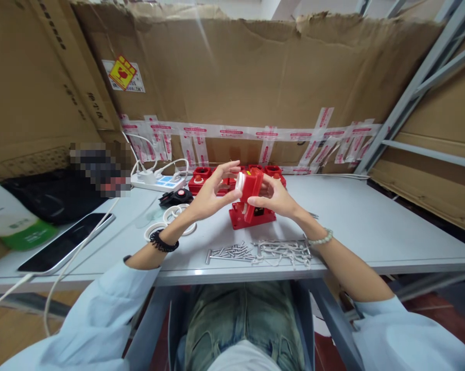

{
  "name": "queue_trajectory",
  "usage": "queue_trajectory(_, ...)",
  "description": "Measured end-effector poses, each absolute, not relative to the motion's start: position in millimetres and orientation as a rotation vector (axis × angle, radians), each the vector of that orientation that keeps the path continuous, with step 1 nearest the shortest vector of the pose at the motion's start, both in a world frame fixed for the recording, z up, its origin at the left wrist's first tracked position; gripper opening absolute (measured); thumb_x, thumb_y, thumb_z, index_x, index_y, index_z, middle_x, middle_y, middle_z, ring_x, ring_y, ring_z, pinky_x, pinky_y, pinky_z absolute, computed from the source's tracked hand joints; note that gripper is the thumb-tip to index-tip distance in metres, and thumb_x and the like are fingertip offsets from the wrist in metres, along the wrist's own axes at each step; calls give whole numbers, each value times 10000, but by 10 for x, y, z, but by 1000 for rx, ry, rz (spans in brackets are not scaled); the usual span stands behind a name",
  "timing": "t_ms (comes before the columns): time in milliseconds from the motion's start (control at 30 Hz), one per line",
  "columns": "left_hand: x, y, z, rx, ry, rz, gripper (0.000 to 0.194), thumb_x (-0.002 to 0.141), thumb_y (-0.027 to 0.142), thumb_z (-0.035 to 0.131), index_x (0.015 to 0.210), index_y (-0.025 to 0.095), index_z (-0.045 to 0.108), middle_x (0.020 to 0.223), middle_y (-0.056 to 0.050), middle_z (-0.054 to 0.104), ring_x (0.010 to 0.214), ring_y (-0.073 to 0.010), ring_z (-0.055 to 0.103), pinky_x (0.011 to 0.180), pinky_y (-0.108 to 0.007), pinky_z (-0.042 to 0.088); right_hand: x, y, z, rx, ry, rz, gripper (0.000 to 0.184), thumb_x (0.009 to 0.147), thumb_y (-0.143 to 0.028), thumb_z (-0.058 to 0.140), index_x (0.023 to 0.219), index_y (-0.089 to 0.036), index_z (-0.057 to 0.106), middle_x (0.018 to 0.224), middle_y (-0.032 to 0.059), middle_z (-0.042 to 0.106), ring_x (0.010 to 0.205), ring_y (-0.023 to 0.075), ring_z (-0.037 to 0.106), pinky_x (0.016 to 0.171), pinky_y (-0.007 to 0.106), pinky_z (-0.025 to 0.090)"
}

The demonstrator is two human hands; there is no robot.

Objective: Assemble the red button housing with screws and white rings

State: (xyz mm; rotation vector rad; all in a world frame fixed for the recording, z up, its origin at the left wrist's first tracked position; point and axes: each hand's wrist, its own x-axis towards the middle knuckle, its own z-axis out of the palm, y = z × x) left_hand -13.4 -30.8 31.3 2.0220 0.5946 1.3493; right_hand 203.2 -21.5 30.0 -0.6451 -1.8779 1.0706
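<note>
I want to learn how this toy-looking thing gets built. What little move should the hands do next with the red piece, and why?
Probably lower the red piece onto the red base on the table. Both the left hand and right hand hold it just above that base, and the screws lie untouched nearby.

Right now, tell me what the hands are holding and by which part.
Both hands hold one red plastic part above the table. The left hand pinches its white-capped left end; the right hand grips its right side.
</note>
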Motion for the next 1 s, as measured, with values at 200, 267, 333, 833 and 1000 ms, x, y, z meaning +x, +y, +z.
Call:
queue_trajectory(200, -132, -277, 281, 2035, 636, 1313, 458, 822, 419, 709, 1204, 224, 547, 1285, -92, 564, 1182, -237, 537, 943, -346, 457, 2018, -239, 317, -681, -1867, 1042, 680, 605, -387, 856, 1179, -218, 534, 1032, 84, 726, 952, 257, 703, 866, 455, 571)
queue_trajectory(267, -126, -287, 285, 2015, 607, 1337, 553, 813, 421, 713, 1287, 258, 479, 1341, -84, 523, 1242, -246, 495, 967, -362, 444, 2009, -254, 330, -696, -1856, 1027, 687, 597, -399, 859, 1174, -219, 533, 1033, 82, 725, 963, 259, 700, 875, 457, 566)
queue_trajectory(333, -114, -296, 286, 1937, 676, 1351, 481, 878, 481, 610, 1272, 239, 476, 1275, -90, 557, 1182, -240, 531, 951, -382, 448, 2001, -267, 340, -706, -1859, 1023, 672, 594, -411, 858, 1152, -216, 539, 1026, 78, 726, 969, 259, 699, 894, 462, 558)
queue_trajectory(833, -127, -267, 252, 2028, 710, 1302, 499, 814, 436, 688, 1239, 211, 555, 1315, -117, 567, 1216, -277, 526, 991, -423, 442, 2003, -273, 336, -706, -1887, 980, 712, 593, -358, 862, 1192, -211, 506, 1035, 84, 714, 966, 256, 691, 875, 453, 559)
queue_trajectory(1000, -127, -258, 254, 1910, 727, 1310, 470, 899, 490, 541, 1283, 220, 519, 1257, -105, 602, 1169, -263, 564, 951, -431, 467, 1996, -295, 348, -706, -1886, 991, 717, 588, -359, 866, 1189, -209, 506, 1044, 88, 714, 982, 256, 687, 904, 464, 549)
